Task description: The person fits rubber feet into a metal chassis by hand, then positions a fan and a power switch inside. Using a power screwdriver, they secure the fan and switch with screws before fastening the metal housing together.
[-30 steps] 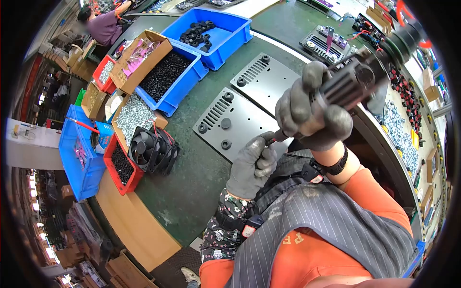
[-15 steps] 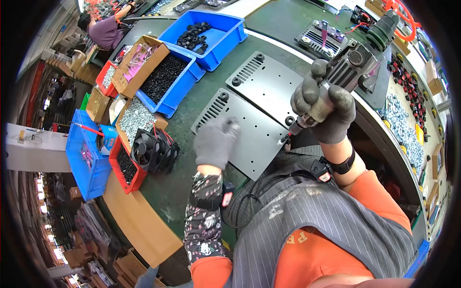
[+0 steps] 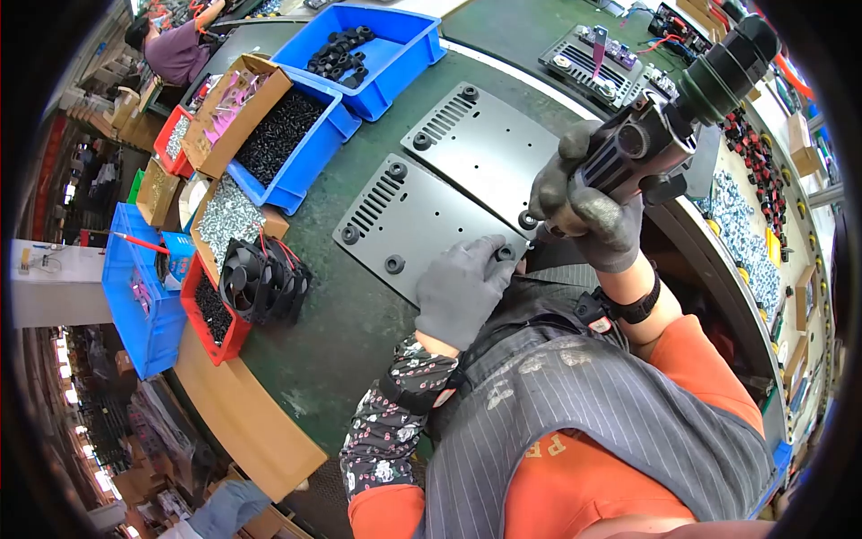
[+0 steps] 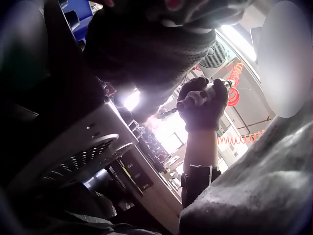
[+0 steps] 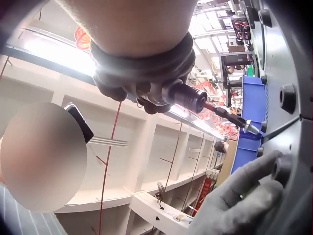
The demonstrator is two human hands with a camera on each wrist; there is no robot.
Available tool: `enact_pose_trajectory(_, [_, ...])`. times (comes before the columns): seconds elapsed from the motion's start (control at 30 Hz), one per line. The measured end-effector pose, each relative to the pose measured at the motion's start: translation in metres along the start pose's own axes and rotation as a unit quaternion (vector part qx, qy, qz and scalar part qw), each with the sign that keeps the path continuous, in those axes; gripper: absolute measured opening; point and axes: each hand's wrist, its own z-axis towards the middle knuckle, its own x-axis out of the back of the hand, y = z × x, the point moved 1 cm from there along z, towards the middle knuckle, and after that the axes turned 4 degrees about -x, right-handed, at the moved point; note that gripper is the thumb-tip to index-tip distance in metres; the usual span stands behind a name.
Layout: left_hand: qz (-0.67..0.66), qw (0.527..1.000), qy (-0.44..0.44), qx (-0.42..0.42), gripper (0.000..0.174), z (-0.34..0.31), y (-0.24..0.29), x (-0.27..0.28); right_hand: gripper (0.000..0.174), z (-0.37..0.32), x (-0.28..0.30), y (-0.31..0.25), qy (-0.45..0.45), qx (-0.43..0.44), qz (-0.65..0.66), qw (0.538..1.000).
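Note:
My gloved left hand [image 3: 462,292] lies at the near corner of the closer grey plate [image 3: 431,220]. Its thumb and finger pinch a black rubber foot [image 5: 282,169] against the plate, as the right wrist view shows. Other black feet [image 3: 394,264] sit near that plate's edges. My right hand [image 3: 593,202] grips a power screwdriver [image 3: 637,153] beyond the plate's right end. In the right wrist view a silver screw [image 5: 252,128] sits on the bit [image 5: 227,116], pointing toward the plates and apart from the pinched foot.
A second slotted plate [image 3: 489,148] lies alongside. Blue bins [image 3: 386,81] of black parts, a box of silver screws [image 3: 232,216], a red bin [image 3: 215,314] and black fans [image 3: 262,280] stand left. Another person [image 3: 172,49] sits at the far left.
My left hand has moved from the plate's middle to its near right corner, and the loose foot from mid-plate is gone from there. The screwdriver remains in my right hand, slightly shifted.

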Motion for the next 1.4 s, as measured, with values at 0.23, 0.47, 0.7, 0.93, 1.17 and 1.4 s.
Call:
enact_pose_trajectory(0.23, [0.033, 0.998, 0.056, -0.025, 0.028, 0.007, 0.003, -0.01, 0.04, 0.014, -0.016, 0.018, -0.082, -0.058, -0.045, 0.994])
enact_pose_trajectory(0.47, [0.089, 0.994, 0.053, -0.025, 0.031, 0.008, 0.002, -0.012, 0.034, 0.024, -0.016, 0.029, -0.137, -0.139, -0.075, 0.978])
enact_pose_trajectory(0.7, [-0.009, 1.0, -0.01, 0.023, 0.031, 0.009, 0.012, 0.006, 0.021, 0.01, 0.038, 0.076, -0.226, -0.013, -0.326, 0.918])
enact_pose_trajectory(0.93, [-0.605, 0.735, 0.099, 0.289, 0.024, 0.018, -0.018, 0.019, 0.049, 0.018, 0.029, 0.066, -0.073, -0.011, -0.09, 0.993])
enact_pose_trajectory(1.17, [-0.639, 0.732, 0.11, 0.208, 0.024, -0.002, -0.034, 0.024, 0.057, 0.026, 0.01, 0.054, -0.099, 0.005, -0.088, 0.991])
enact_pose_trajectory(1.4, [-0.539, 0.817, 0.102, 0.177, 0.033, -0.02, -0.022, 0.041, 0.057, 0.022, 0.023, 0.045, -0.01, 0.007, -0.01, 1.0])
